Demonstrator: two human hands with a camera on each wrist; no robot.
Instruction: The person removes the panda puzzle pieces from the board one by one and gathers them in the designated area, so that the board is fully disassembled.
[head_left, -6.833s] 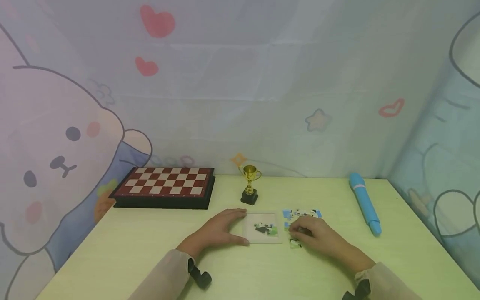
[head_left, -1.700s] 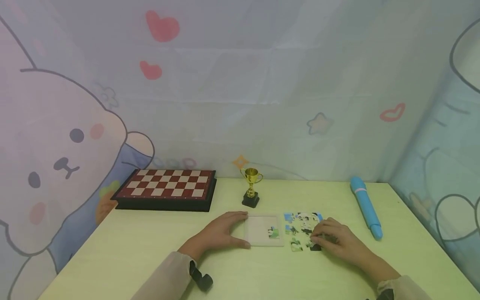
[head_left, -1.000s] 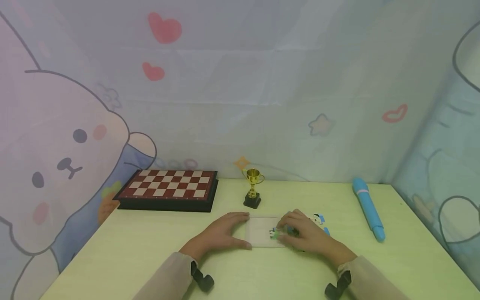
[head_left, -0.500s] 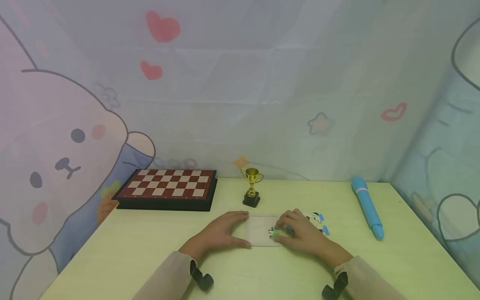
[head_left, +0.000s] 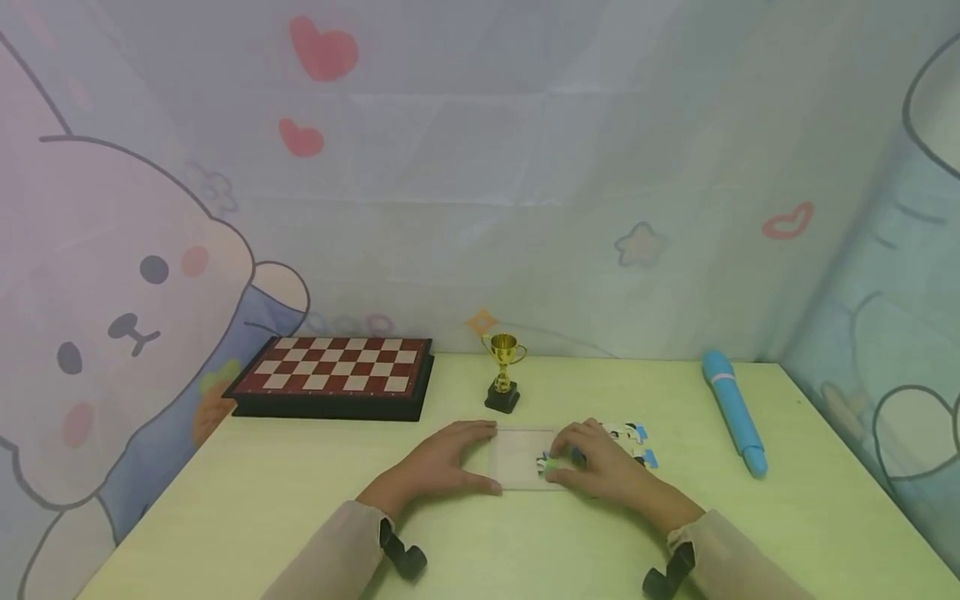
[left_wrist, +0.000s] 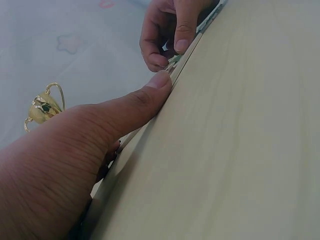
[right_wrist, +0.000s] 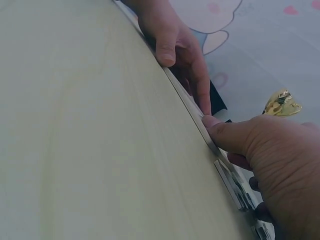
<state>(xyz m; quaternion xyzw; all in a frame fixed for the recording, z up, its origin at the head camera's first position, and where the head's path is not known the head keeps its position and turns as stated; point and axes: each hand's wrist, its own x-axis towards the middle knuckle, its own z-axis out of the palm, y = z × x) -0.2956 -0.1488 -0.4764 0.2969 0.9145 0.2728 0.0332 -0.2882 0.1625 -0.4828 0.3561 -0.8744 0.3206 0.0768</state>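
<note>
A shallow white puzzle tray (head_left: 513, 462) lies on the table, mostly bare inside. My left hand (head_left: 442, 468) holds its left side, thumb at the near corner and fingers at the far corner. Green and white jigsaw pieces (head_left: 542, 463) show at the tray's right part. Over them my right hand (head_left: 600, 465) pinches a jigsaw piece between thumb and fingertips, which mostly hide it. Other loose panda pieces (head_left: 639, 440) lie right of the tray, partly covered by that hand. In the left wrist view, the right hand (left_wrist: 172, 30) is close to my left thumb at the tray edge.
A small gold trophy cup (head_left: 502, 371) stands behind the tray. At the back left lies a red and white checkered board (head_left: 333, 371) on a black case. A blue microphone-shaped stick (head_left: 735, 412) lies at the right. Printed cloth (head_left: 450, 167) hangs behind the table.
From the loose pieces, my right hand has moved left to the tray's right side with a jigsaw piece, and has stayed there over the last second. My left hand keeps its hold.
</note>
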